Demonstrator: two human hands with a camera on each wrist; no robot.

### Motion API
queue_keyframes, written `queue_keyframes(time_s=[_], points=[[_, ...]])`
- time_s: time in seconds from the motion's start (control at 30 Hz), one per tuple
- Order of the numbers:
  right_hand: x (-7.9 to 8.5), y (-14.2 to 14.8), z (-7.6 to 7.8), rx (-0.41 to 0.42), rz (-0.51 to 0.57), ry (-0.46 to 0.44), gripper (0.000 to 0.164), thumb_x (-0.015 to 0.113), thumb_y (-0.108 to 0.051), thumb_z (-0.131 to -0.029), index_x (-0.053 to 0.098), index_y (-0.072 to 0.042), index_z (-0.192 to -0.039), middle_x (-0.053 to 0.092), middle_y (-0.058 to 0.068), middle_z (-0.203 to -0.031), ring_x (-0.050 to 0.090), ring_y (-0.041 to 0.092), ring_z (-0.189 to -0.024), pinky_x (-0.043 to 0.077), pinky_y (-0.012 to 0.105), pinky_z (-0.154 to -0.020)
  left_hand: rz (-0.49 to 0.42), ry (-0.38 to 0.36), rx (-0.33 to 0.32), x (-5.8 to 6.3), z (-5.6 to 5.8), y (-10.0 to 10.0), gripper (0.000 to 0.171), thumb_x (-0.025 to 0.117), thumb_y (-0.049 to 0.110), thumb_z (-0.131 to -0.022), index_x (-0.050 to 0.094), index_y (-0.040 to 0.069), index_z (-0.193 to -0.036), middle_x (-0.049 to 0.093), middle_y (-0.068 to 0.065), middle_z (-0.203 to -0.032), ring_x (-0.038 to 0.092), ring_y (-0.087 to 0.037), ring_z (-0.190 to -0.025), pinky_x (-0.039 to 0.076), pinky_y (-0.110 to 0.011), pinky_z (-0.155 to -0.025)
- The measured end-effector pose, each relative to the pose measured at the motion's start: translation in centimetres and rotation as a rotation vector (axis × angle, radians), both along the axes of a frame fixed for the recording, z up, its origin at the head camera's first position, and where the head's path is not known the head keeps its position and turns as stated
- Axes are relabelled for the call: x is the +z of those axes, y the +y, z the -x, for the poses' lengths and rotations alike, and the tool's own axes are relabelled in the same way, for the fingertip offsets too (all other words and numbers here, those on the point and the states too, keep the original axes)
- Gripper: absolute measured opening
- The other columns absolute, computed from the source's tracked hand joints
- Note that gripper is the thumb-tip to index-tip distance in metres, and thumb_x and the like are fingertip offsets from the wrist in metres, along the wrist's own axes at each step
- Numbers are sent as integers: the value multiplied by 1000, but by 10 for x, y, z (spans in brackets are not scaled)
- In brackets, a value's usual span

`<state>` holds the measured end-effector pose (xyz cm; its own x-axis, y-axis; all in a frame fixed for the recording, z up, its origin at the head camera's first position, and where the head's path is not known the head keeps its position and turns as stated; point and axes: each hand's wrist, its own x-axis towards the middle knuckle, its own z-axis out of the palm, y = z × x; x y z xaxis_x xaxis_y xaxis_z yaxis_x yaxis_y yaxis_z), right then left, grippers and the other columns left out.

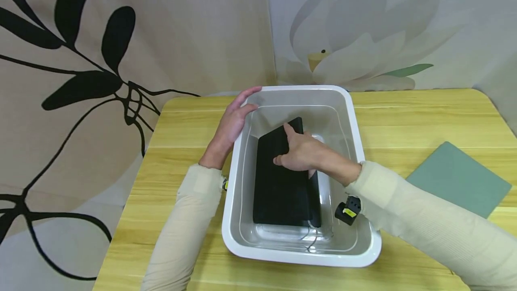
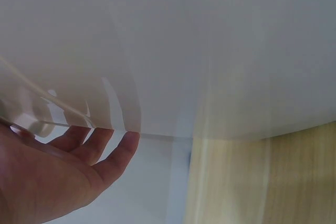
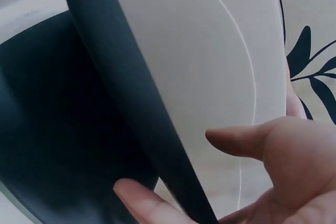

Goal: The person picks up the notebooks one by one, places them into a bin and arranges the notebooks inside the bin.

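Note:
A white rectangular basin [image 1: 367, 246] stands on the table with a flat black, book-like panel [image 1: 278, 196] inside. In the head view, my left hand [image 1: 231, 125] grips the basin's far left corner, thumb over the rim; its fingertips meet the basin's edge in the left wrist view. My right hand [image 1: 300, 149] reaches in over the right rim and holds the black panel near its upper right edge, with index finger and thumb against its broad face. The right wrist view shows the panel's long narrow edge [image 3: 131, 87] running between the spread fingers.
A grey-green square sheet [image 1: 460, 178] lies on the wooden table [image 1: 408, 116] to the right, partly behind the right sleeve. Behind the table hang pale curtains with a black leaf print [image 1: 81, 89] and a flower print. A small black camera [image 1: 348, 210] sits at the right wrist.

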<state>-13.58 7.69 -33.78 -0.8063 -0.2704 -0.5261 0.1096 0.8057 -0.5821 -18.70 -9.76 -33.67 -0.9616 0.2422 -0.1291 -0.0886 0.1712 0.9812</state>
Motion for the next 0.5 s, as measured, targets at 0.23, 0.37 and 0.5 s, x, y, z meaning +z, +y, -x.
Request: queue_keyframes(time_s=[0.23, 0.37, 0.5], points=[[0, 0, 0, 10, -34, -21, 97, 64, -36, -85, -6, -19, -150, 13, 33, -147, 63, 26, -64, 53, 33, -47, -8, -7, -2, -1, 0, 0, 43, 43, 16, -95, 46, 22, -137, 44, -4, -138, 46, -37, -118, 43, -51, -91], [0, 0, 0, 23, -63, -27, 98, 63, -37, -86, -8, -19, -150, 13, 35, -146, 62, 26, -56, 53, 33, -47, -16, 4, -1, -1, 1, 0, 43, 44, 15, -95, 46, 20, -137, 43, -4, -139, 44, -37, -120, 39, -55, -96], [-1, 0, -1, 38, -77, -14, 98, 63, -37, -86, -10, -18, -150, 15, 36, -145, 61, 25, -55, 53, 33, -47, -24, -5, 4, -1, 1, 1, 43, 44, 15, -95, 46, 20, -137, 44, -5, -138, 45, -38, -119, 39, -56, -95]])
